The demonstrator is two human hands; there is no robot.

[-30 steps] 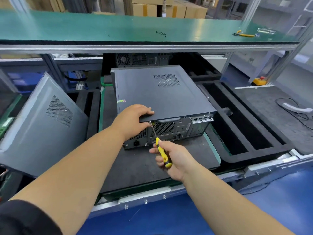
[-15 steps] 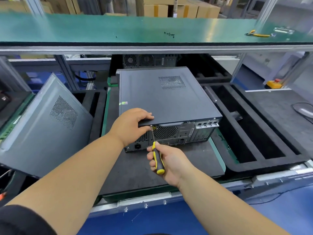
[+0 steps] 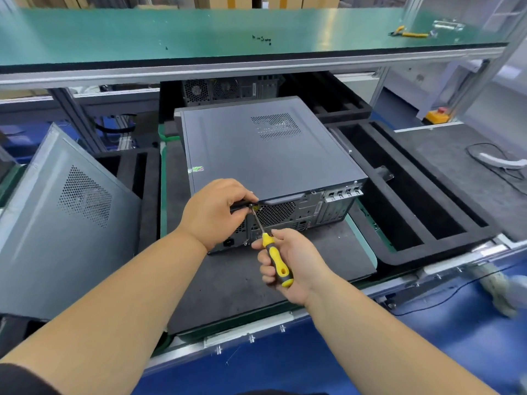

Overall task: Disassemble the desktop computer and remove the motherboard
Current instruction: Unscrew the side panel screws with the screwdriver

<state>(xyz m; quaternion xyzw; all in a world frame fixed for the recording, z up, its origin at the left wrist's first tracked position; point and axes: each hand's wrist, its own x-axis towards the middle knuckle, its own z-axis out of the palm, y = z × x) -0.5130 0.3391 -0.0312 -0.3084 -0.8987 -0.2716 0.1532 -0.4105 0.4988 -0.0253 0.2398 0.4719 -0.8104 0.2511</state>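
A dark grey desktop computer (image 3: pixel 268 155) lies flat on a black foam mat (image 3: pixel 228 280), its rear panel with fan grille and ports facing me. My left hand (image 3: pixel 212 212) grips the rear edge of the top cover, thumb under the lip. My right hand (image 3: pixel 288 266) holds a yellow and black screwdriver (image 3: pixel 275 258). Its metal tip sits on a screw at the rear panel's top edge, right beside my left fingers. The motherboard is hidden inside the case.
A loose grey side panel (image 3: pixel 62 218) leans at the left. Black foam trays (image 3: pixel 413 201) with long slots lie to the right. A green shelf (image 3: pixel 228 32) overhead carries small screws (image 3: pixel 262 39) and yellow pliers (image 3: pixel 410 32). Another computer (image 3: pixel 228 88) stands behind.
My left thumb has curled under the cover's rear lip. The screwdriver has stayed on the screw while my right hand shifted its hold on the handle. The camera moved slightly.
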